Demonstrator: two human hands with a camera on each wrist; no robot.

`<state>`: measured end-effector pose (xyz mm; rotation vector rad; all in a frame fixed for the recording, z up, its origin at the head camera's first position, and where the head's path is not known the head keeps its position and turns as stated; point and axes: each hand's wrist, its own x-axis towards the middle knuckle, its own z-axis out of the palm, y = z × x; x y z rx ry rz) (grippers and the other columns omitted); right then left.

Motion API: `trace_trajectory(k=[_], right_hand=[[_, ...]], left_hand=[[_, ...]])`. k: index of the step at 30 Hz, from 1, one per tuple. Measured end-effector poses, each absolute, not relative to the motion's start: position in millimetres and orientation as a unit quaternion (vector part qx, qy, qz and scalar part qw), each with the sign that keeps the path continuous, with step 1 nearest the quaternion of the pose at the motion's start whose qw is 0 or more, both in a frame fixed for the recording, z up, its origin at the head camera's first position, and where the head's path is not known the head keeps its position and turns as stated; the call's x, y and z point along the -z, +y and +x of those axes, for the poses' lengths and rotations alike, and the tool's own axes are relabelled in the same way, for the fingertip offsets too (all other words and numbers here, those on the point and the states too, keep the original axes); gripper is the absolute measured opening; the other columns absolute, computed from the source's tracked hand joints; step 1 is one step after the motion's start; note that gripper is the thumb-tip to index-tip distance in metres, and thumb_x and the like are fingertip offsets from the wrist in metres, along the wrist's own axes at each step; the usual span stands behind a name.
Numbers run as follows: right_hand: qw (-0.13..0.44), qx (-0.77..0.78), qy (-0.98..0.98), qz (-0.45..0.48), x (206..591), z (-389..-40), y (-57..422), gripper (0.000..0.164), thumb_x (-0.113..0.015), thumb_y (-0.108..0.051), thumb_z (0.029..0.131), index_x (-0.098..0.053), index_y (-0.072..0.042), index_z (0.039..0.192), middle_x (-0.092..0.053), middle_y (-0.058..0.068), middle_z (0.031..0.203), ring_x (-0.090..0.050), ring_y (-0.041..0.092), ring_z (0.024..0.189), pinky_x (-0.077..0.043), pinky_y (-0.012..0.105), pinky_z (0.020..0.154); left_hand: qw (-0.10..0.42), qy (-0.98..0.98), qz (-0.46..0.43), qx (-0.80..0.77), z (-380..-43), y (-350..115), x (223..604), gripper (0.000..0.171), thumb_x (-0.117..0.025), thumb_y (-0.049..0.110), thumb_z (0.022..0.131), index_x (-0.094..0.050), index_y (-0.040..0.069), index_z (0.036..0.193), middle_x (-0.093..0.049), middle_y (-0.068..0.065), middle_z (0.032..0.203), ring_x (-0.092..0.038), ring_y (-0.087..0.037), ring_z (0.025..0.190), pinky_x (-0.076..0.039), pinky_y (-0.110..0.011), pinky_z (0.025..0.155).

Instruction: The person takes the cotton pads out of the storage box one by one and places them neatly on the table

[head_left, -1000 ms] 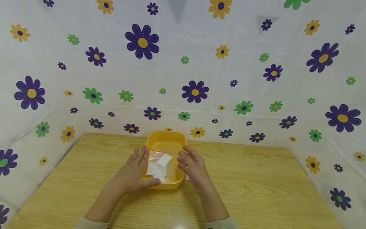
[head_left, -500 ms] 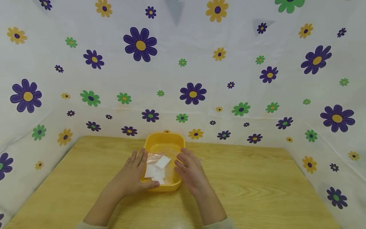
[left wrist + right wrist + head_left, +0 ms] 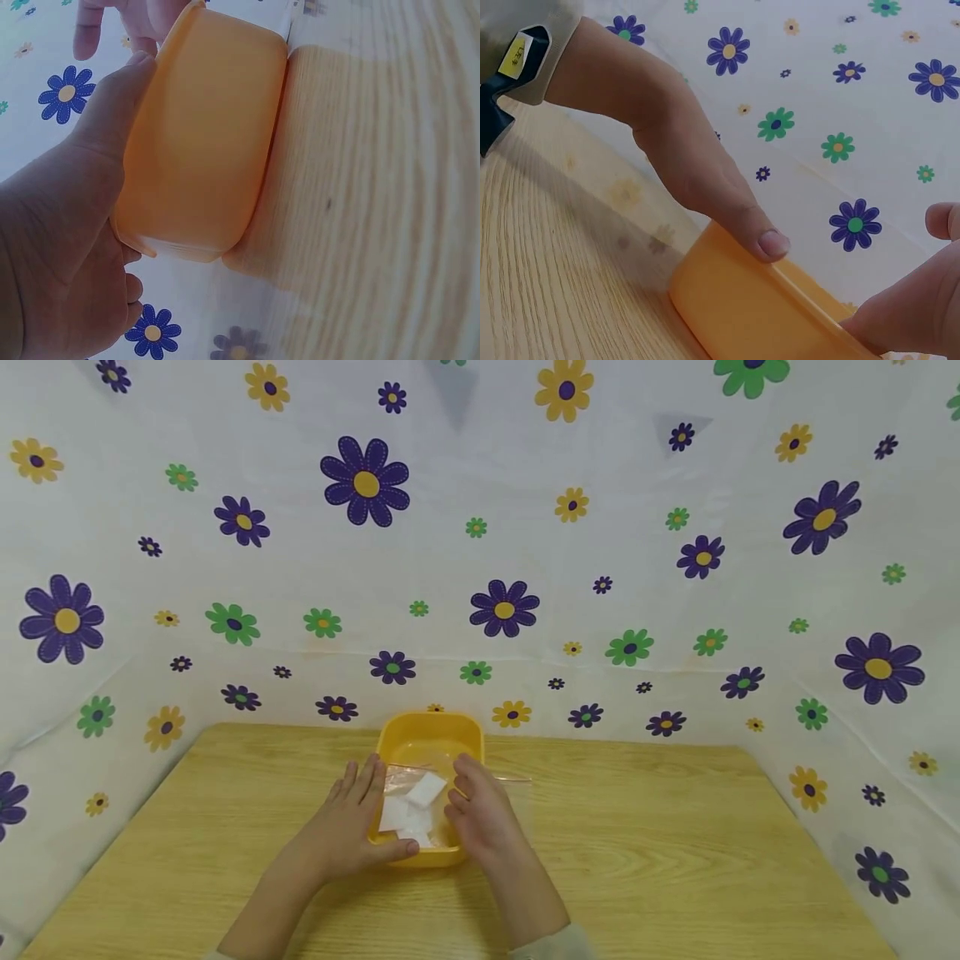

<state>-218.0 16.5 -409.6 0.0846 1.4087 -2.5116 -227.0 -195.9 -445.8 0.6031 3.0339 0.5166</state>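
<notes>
In the head view a yellow plastic basin (image 3: 431, 727) stands on the table. Several white square pieces (image 3: 426, 790) lie in its left part, among clear plastic. A clear plastic bag with a thin reddish zip line (image 3: 513, 779) shows beyond the right rim, partly hidden by my right hand. My left hand (image 3: 337, 835) steadies the basin's near left corner, straight fingers along the left side, thumb laid over the front rim. Over the basin's right side is my right hand (image 3: 483, 818), fingers loosely bent and reaching inside; their tips are partly hidden.
The wooden tabletop (image 3: 660, 835) stretches to both sides of the basin. White cloth with printed flowers (image 3: 442, 552) hangs behind the table and along both sides. The basin's far end is close to the back cloth.
My right hand has moved left, from the basin's right rim to over its inside, leaving more of the clear bag visible at right. My left hand stays on the basin.
</notes>
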Motion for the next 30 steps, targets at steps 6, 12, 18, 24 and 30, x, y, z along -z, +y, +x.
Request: trace_trajectory(k=[6,12,18,24,30], right_hand=[[0.113,0.886,0.442,0.086,412,-230,8,0.100,-0.060,-0.026,0.095,0.014,0.004,0.155,0.023,0.034,0.158,0.020,0.050,0.147,0.005,0.057,0.121],[0.110,0.901,0.401,0.126,418,-240,3,0.103,-0.058,-0.026,0.095,0.023,0.002,0.153,0.027,0.034,0.156,0.025,0.048,0.145,0.009,0.056,0.121],[0.117,0.900,0.398,0.132,424,-243,0,0.099,-0.057,-0.024,0.095,0.018,0.003,0.154,0.027,0.034,0.156,0.022,0.050,0.145,0.007,0.056,0.121],[0.139,0.900,0.394,0.125,425,-244,-2,0.096,-0.057,-0.028,0.096,0.014,-0.006,0.158,0.020,0.039,0.156,-0.004,0.054,0.148,-0.009,0.057,0.122],[0.156,0.899,0.386,0.133,427,-246,-4,0.086,-0.060,-0.029,0.094,-0.005,-0.010,0.159,-0.009,0.032,0.160,-0.021,0.045,0.145,-0.018,0.060,0.120]], left_hand=[[0.001,0.966,0.198,-0.167,-225,-195,443,0.124,-0.057,0.082,0.078,-0.015,-0.004,0.157,-0.004,-0.021,0.166,-0.001,-0.048,0.151,-0.012,-0.059,0.121],[0.003,0.965,0.204,-0.165,-225,-192,443,0.123,-0.056,0.081,0.079,-0.015,-0.004,0.157,-0.004,-0.021,0.166,-0.004,-0.047,0.151,-0.013,-0.058,0.121],[0.003,0.966,0.201,-0.164,-224,-192,444,0.123,-0.056,0.081,0.080,-0.014,-0.005,0.157,-0.003,-0.021,0.166,-0.004,-0.045,0.151,-0.012,-0.056,0.122],[0.002,0.965,0.201,-0.165,-223,-195,441,0.122,-0.056,0.080,0.080,-0.014,-0.006,0.157,-0.004,-0.022,0.165,-0.005,-0.047,0.151,-0.013,-0.058,0.121],[0.012,0.967,0.195,-0.166,-223,-198,441,0.123,-0.055,0.082,0.079,-0.011,-0.002,0.158,-0.001,-0.020,0.166,-0.003,-0.045,0.152,-0.012,-0.058,0.121]])
